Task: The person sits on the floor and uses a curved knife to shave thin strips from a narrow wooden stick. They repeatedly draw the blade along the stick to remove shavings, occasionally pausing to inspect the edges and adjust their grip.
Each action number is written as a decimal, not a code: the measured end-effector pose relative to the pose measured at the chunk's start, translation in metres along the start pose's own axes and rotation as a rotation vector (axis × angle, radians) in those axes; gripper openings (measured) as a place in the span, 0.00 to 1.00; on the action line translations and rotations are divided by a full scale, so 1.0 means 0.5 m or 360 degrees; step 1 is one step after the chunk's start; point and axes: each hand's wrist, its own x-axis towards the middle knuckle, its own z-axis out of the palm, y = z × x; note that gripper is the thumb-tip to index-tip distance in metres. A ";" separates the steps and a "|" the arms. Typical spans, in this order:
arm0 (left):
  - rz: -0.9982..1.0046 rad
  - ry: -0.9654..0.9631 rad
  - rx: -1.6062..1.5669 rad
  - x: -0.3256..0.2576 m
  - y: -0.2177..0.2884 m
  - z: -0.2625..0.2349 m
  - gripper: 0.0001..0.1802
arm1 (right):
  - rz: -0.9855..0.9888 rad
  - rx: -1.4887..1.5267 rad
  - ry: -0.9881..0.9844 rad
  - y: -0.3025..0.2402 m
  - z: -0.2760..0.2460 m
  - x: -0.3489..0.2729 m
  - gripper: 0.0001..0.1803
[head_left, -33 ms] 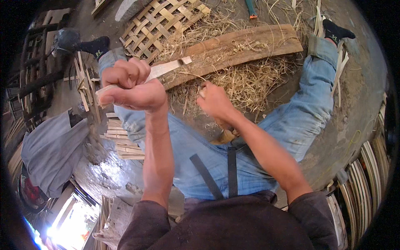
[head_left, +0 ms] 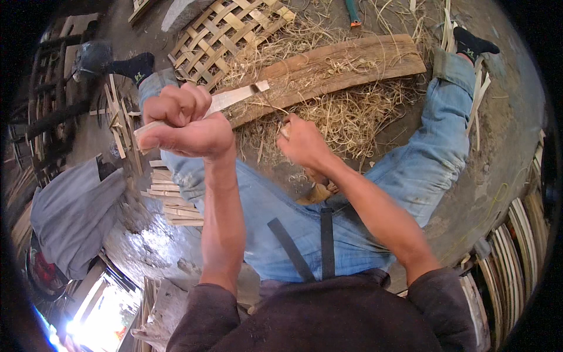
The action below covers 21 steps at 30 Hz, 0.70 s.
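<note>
A flat, pale bamboo strip (head_left: 231,98) runs through my closed left hand (head_left: 185,120). One end shows by the thumb; the other reaches rightward over a brown plank, with a dark mark near its tip. My right hand (head_left: 300,139) is closed in a fist to the right of the strip and lower. From it a thin dark blade, seemingly a knife (head_left: 272,105), points toward the strip's tip; its grip is hidden in the fingers. Below my right wrist, a yellowish-brown object (head_left: 316,193) partly shows by my lap, its kind unclear.
The curved brown plank (head_left: 375,56) lies between my spread legs, among curly shavings (head_left: 358,126). A woven bamboo panel (head_left: 223,35) lies beyond at left, and a green-handled tool (head_left: 353,14) at the top. Cut strips (head_left: 176,196) are stacked beside my left leg; long strips (head_left: 510,264) stand at right.
The thin dark blade by my right hand shows more plainly now. My right forearm has shifted very slightly outward; the left hand and strip are almost unmoved.
</note>
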 end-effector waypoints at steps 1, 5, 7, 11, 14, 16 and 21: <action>-0.0012 -0.0020 -0.0014 -0.002 0.002 -0.005 0.34 | -0.0040 -0.0023 -0.0008 -0.016 -0.007 -0.012 0.23; 0.0003 -0.0040 -0.0020 -0.007 -0.004 -0.005 0.35 | -0.0179 -0.0152 -0.0055 -0.025 -0.020 -0.009 0.22; 0.0006 -0.0004 -0.0058 0.000 -0.007 0.011 0.35 | -0.0058 -0.0239 -0.0022 0.004 -0.015 0.013 0.21; 0.0006 -0.0074 0.0090 0.000 -0.004 -0.007 0.35 | -0.0291 -0.0050 -0.0016 -0.028 -0.014 -0.026 0.20; -0.0026 -0.0025 -0.0053 -0.001 -0.004 0.016 0.36 | 0.0022 -0.0239 0.0033 0.047 -0.010 0.019 0.21; -0.0086 -0.0087 -0.0036 -0.010 0.001 -0.005 0.36 | 0.0026 -0.0221 0.0025 0.020 -0.016 0.024 0.22; -0.0159 -0.0183 -0.0161 -0.014 0.004 -0.002 0.37 | 0.0079 -0.0260 -0.0088 0.020 -0.024 0.022 0.22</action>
